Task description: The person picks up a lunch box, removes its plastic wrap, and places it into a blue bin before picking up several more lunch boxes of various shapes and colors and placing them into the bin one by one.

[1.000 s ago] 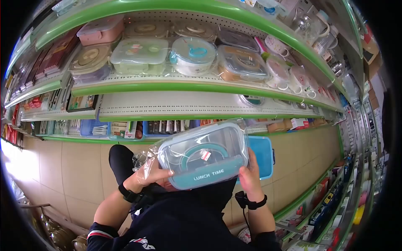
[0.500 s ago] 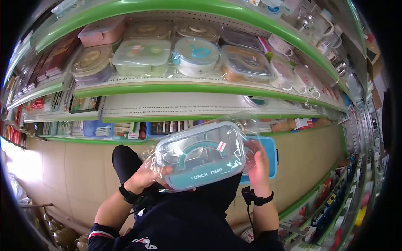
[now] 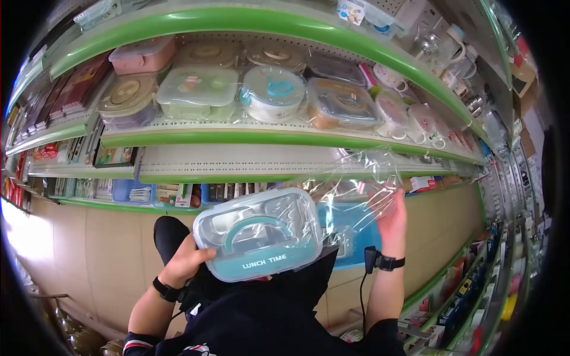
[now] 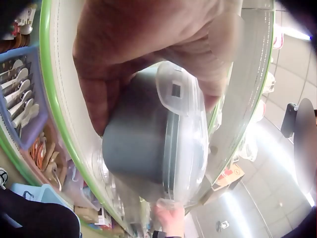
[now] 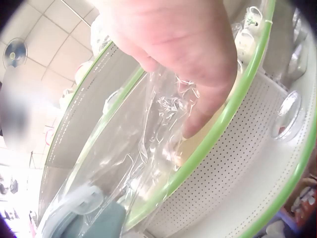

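Observation:
A rectangular lunch box [image 3: 256, 238] with a clear lid, a teal handle and "LUNCH TIME" on its front hangs over the person's lap in the head view. The left hand [image 3: 185, 260] grips its left end, thumb on the lid edge. In the left wrist view that hand [image 4: 153, 44] spans the end of the lunch box [image 4: 136, 144]. To the right, the right hand [image 3: 392, 221] holds a clear plastic bag [image 3: 356, 187], stretched out beyond the box's right end. The right wrist view shows the bag [image 5: 158, 124] crumpled under that hand's fingers [image 5: 203, 111].
Ahead, a green-edged shelf [image 3: 237, 139] carries several food containers and mugs. A lower shelf board [image 3: 237, 160] runs under it. A blue basin [image 3: 365, 252] stands on the tiled floor [image 3: 119, 261] behind the bag. Another stocked shelf lines the right side.
The bag, earlier around the lunch box, is now drawn off to the right by the right hand. The left hand and box have shifted left and slightly down.

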Demonstrator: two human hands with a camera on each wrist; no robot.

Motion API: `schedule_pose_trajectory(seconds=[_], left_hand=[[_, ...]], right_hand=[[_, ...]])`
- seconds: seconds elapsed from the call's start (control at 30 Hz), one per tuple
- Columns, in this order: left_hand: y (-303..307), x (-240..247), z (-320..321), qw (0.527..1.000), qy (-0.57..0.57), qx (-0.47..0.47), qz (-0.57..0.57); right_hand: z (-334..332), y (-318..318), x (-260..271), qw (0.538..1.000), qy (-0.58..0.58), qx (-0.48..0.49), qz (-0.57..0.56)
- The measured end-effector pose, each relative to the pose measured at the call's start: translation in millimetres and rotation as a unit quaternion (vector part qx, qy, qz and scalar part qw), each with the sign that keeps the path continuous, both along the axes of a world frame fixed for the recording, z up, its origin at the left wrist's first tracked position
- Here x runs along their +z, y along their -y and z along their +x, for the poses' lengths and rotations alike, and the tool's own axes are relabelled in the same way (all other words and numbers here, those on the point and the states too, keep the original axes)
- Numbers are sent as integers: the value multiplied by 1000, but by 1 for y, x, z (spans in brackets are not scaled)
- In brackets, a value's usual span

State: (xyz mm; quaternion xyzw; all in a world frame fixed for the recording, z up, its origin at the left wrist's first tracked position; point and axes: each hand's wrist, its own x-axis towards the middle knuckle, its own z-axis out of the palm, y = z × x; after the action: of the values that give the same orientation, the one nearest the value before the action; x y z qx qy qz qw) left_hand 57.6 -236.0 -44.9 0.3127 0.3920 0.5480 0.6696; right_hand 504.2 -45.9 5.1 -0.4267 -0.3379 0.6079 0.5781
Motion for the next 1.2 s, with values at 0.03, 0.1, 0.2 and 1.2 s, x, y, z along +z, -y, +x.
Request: schedule_pose_trajectory(seconds=[0.03,0.1,0.2,1.2], left_hand=[[2,1,-2,1000,6,5,5],[5,2,-7,1000,3,11,-1],[10,1,-15,1000,-1,31,3],[10,17,-9,997,-12,77,26]], right_hand=[[9,-11,0,1000,-14,-8,-3],[18,-31,10,998,-46,-32,7],[26,-57,29,995,-83,-35,29],[-137,19,31,895,342,227,173]])
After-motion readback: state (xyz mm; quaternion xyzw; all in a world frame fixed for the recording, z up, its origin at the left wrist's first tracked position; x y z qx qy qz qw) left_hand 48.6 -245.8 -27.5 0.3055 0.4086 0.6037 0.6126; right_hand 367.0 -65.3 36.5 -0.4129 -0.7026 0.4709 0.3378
